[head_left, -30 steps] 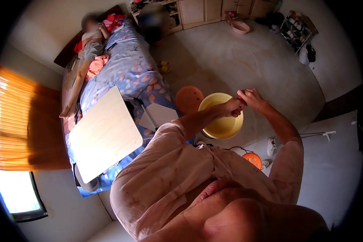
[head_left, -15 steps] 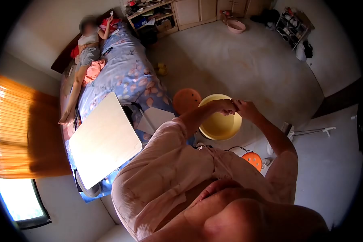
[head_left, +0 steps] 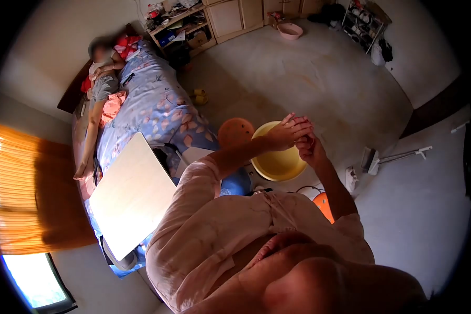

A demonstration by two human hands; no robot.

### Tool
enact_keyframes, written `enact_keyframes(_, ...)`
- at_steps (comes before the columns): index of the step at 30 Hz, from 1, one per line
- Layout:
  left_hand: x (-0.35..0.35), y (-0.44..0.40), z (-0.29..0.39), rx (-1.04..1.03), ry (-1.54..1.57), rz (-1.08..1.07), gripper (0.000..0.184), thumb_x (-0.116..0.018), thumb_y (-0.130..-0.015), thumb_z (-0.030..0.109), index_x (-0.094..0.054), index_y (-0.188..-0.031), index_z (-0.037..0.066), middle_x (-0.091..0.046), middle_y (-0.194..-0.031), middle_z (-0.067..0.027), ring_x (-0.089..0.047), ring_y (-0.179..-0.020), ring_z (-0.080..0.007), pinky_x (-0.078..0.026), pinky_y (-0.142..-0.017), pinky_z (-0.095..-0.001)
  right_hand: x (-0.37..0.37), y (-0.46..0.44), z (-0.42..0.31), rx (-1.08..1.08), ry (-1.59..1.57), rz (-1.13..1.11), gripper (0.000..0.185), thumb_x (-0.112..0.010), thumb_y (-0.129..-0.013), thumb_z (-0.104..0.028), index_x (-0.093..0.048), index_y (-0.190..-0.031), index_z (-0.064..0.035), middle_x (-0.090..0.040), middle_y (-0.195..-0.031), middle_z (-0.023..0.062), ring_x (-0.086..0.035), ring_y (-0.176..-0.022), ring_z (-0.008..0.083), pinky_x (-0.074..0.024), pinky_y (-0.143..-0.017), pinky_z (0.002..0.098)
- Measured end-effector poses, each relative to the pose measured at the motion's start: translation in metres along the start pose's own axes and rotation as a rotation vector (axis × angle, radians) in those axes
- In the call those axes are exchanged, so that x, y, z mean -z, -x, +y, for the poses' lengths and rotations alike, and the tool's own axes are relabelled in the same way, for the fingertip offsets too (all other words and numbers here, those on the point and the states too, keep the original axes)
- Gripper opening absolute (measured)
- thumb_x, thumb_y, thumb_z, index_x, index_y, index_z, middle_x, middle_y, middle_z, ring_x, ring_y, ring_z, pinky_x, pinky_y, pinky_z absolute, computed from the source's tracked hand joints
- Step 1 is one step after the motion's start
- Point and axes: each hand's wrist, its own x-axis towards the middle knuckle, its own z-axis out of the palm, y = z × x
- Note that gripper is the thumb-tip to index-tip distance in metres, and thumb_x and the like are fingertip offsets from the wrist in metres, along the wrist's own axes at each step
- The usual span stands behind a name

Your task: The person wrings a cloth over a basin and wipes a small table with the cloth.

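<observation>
While the left hand (head_left: 290, 131) meets the right hand (head_left: 310, 148), the yellow basin (head_left: 277, 168) sits below them.
The left fingers lie over the right hand, nearly straight; the right fingers curl; whether either are clamped on something small, I cannot tell. Just beside the basin stands a round orange stool (head_left: 236, 131); leftward, a pale board (head_left: 136, 196) lies on the flowered bed (head_left: 152, 104), where a person (head_left: 105, 83) lies farther along. Farthest, a pink basin (head_left: 290, 31) rests near cabinets (head_left: 225, 21).
</observation>
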Motion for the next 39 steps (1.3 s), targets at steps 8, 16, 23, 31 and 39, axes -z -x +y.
enact_keyframes(8,0.047,-0.023,-0.018,-0.261,0.178,0.204,0.066,-0.072,-0.086,0.035,-0.052,-0.142,0.006,-0.062,-0.124,-0.0103,-0.059,-0.115,-0.0313,-0.047,-0.104,-0.0468,-0.042,0.02,0.024,-0.173,-0.178,-0.167,0.037,-0.064,-0.103,-0.043,-0.053,-0.107,-0.0075,-0.044,-0.076,-0.0027,-0.039,-0.058,0.0058,-0.0265,-0.039,0.0178)
enact_keyframes(16,0.06,-0.034,-0.023,-0.448,0.093,0.073,0.059,-0.071,-0.086,0.024,-0.054,-0.138,0.005,-0.06,-0.112,-0.0077,-0.06,-0.105,-0.0248,-0.05,-0.09,-0.0385,-0.05,0.036,0.022,-0.12,0.023,-0.186,0.026,-0.059,-0.103,-0.031,-0.051,-0.104,-0.0058,-0.04,-0.069,-0.004,-0.033,-0.045,0.0044,-0.0232,-0.034,0.0182)
enact_keyframes(23,0.08,-0.05,-0.001,-0.431,0.029,0.119,0.028,-0.073,-0.081,0.018,-0.064,-0.105,0.008,-0.054,-0.089,-0.0034,-0.061,-0.085,-0.0207,-0.05,-0.08,-0.0375,-0.045,0.037,0.023,-0.306,0.048,-0.322,0.017,-0.058,-0.103,-0.022,-0.049,-0.105,-0.0073,-0.039,-0.067,-0.004,-0.03,-0.043,0.0037,-0.0209,-0.034,0.0186)
enact_keyframes(31,0.088,-0.075,-0.008,-0.533,0.037,0.219,0.016,-0.072,-0.08,0.016,-0.058,-0.083,0.009,-0.052,-0.08,-0.0044,-0.061,-0.076,-0.0215,-0.053,-0.058,-0.0352,-0.064,0.036,0.01,-0.304,0.21,-0.432,0.016,-0.06,-0.101,-0.025,-0.051,-0.105,-0.0111,-0.038,-0.067,-0.0064,-0.032,-0.046,0.0053,-0.0236,-0.038,0.0218)
enact_keyframes(39,0.109,-0.074,-0.003,-0.471,-0.147,-0.111,0.013,-0.065,-0.086,0.02,-0.057,-0.084,0.01,-0.06,-0.081,-0.0043,-0.067,-0.072,-0.0215,-0.054,-0.053,-0.0348,-0.088,0.041,-0.011,-0.339,0.654,-0.164,0.01,-0.061,-0.098,-0.018,-0.054,-0.098,-0.0112,-0.033,-0.062,-0.0067,-0.03,-0.046,0.0065,-0.0209,-0.041,0.0228)
